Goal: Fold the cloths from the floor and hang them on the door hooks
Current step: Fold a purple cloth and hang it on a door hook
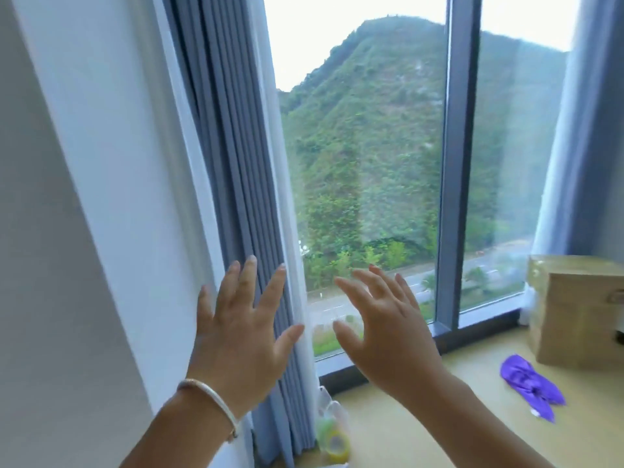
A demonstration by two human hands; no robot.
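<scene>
Window (364,163) and curtain (236,197) fill the frame; both hands raised, holding nothing.
Left hand (243,329) and right hand (388,332) spread open; purple cloth (530,380), seemingly crumpled, lies lower right on the floor (422,430), awaiting pickup—reach there next.

Left hand (241,336) and right hand (388,332) raised with fingers spread before a window (364,163); purple cloth (530,383) lies on the sill.
</scene>
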